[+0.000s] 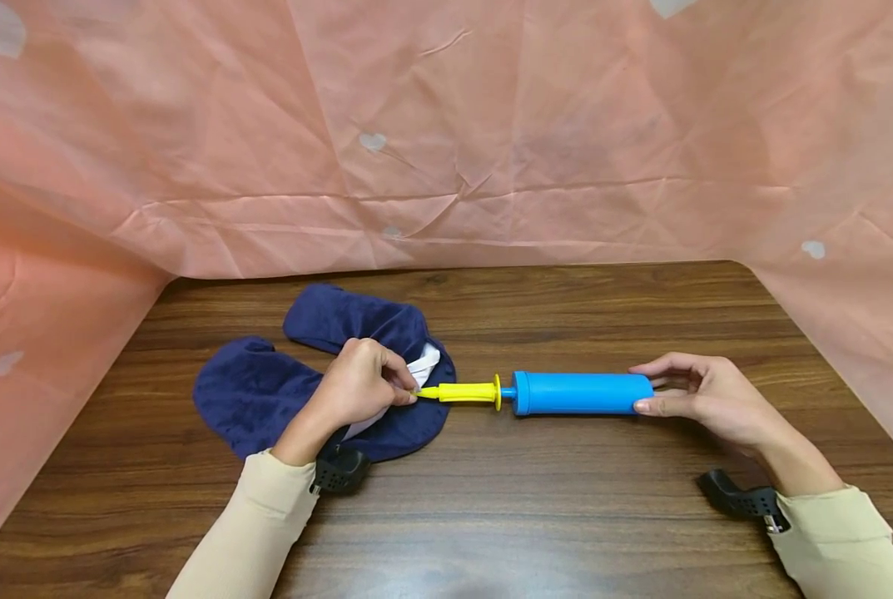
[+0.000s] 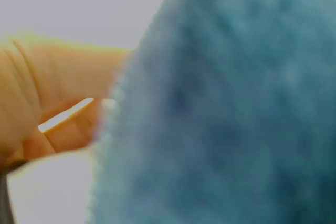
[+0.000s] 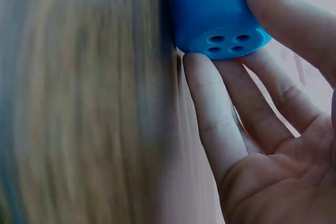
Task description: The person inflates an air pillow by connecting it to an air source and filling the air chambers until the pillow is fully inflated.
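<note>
Blue pump (image 1: 579, 393) between hands, nozzle (image 1: 457, 392) pinched left, barrel end touched right

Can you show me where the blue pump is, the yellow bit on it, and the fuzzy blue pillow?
blue pump (image 1: 581, 393): head view, middle of its barrel.
yellow nozzle (image 1: 464, 392): head view, middle of the yellow stem.
fuzzy blue pillow (image 1: 255, 395): head view, its left lobe.

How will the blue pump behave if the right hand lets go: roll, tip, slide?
The blue pump is a round cylinder lying on its side on the smooth wooden table, so it would probably roll. It looks like hollow plastic with vent holes in its end cap, so likely stiff and light. The left hand pinching the yellow nozzle may restrain it.
</note>
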